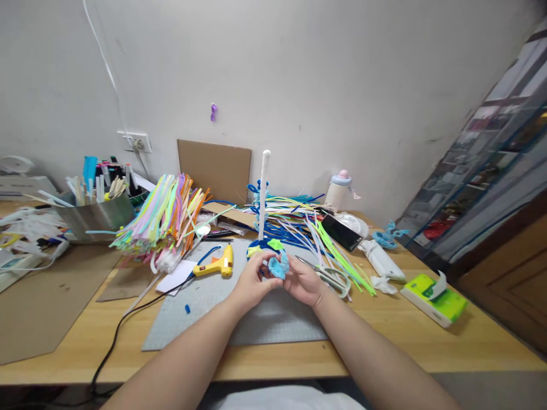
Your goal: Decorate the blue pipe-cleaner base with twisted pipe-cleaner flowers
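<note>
Between my left hand (253, 280) and my right hand (304, 281) is a light blue fuzzy pipe cleaner piece (277, 266), cupped in shape. Fingers of both hands are closed on it, above the grey cutting mat (205, 330). Just behind the hands stands a white upright stick (263, 193) with blue pipe cleaner loops around it. At its foot are a dark blue base and a yellow-green star (274, 244), partly hidden by my fingers. Scissors (335, 279) lie beside my right hand. To the left rests a yellow hot glue gun (216, 265).
A large bundle of coloured pipe cleaners (160, 216) lies left, near a metal container (96, 216). Loose pipe cleaners (294, 219) spread behind the stick. A phone (341, 232), a tissue pack (436, 299) and a bottle (339, 191) are right. A black cord (123, 322) crosses the table's left side.
</note>
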### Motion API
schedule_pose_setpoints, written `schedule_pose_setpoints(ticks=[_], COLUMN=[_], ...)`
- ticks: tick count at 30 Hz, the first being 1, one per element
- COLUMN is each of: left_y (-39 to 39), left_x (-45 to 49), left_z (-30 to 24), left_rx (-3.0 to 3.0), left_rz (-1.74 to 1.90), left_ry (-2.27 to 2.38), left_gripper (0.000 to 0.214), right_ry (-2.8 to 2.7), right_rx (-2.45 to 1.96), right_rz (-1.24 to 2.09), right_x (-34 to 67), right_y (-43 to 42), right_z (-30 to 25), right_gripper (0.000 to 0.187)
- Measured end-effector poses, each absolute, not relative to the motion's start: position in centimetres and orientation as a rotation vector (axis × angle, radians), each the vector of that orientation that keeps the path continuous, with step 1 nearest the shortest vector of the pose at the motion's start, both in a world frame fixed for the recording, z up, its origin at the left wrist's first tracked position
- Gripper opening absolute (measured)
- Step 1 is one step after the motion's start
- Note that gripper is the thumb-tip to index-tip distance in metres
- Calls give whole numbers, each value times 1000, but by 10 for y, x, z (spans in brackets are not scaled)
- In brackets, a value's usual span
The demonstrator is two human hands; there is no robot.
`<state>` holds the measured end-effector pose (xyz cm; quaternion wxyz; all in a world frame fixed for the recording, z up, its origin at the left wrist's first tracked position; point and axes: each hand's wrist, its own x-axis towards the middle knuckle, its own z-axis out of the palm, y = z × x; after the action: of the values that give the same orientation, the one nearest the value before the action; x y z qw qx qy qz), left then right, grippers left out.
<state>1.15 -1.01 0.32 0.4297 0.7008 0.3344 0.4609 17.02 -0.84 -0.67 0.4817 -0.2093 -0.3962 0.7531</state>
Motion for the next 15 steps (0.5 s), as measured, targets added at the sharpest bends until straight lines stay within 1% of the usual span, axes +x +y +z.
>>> schedule_pose_setpoints(ticks=[4, 7, 9, 12, 15], left_y=[-13, -11, -9, -8, -5], left_x=[10, 7, 6, 9, 12], left_z=[4, 0, -3, -7, -10], left_rx=[1885, 1891, 1868, 1849, 1829], left_rz=[1232, 1274, 1266, 1250, 1273], left_ry=[967, 1070, 1110, 1129, 1159], left_gripper=[43, 40, 40, 40, 45], right_ry=[-835, -821, -933, -1167, -1282], right_rx=[-522, -540, -626, -889, -1049], right_rz=[1876, 1803, 1665, 1361, 1193], right_x=[169, 168, 166, 161, 159], right_y=[-8, -9, -11, -8, 5], right_z=[-7, -4, -4, -7, -7], right_gripper=[22, 26, 30, 36, 31])
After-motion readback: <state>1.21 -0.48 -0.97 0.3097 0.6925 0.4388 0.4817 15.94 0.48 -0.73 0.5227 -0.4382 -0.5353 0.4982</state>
